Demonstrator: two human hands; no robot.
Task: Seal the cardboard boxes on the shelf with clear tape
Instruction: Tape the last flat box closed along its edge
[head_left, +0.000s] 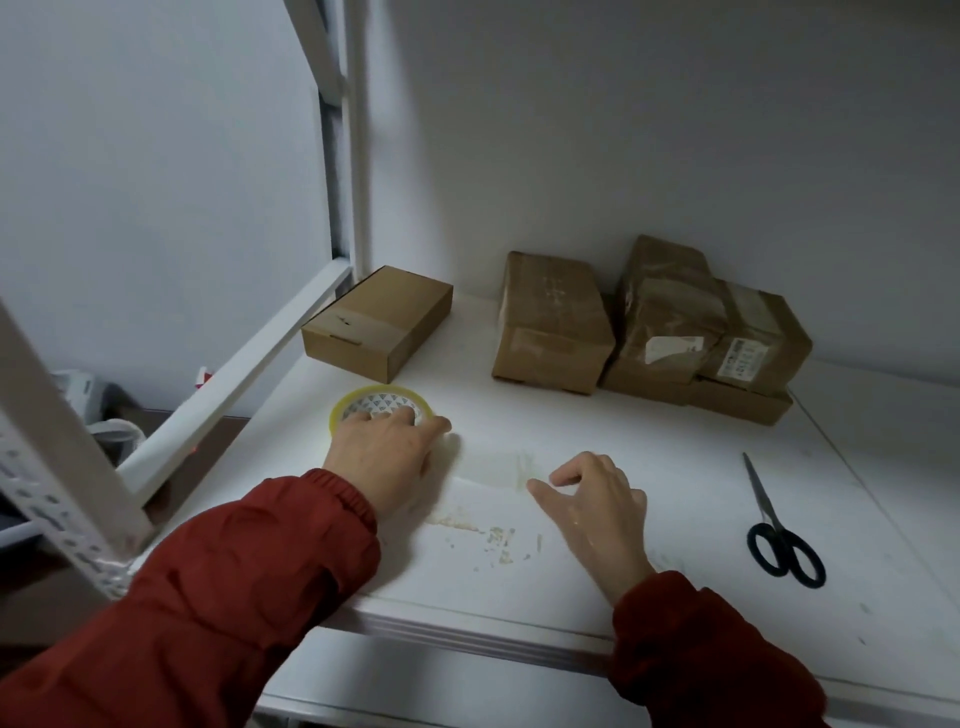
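A roll of clear tape (382, 401) with a yellowish rim lies flat on the white shelf (649, 467). My left hand (384, 452) grips the roll, fingers curled into its core. A clear strip of tape (493, 467) stretches from the roll to my right hand (592, 499), which pinches its free end just above the shelf. A flat cardboard box (376, 323) sits at the back left. Another box (553, 322) leans at the back middle, beside a stack of taped boxes (706, 332) with white labels.
Black-handled scissors (779, 525) lie on the shelf at the right. White metal shelf uprights (67, 441) and a side rail (244, 374) stand at the left. Tape residue (493, 535) marks the shelf near its front edge.
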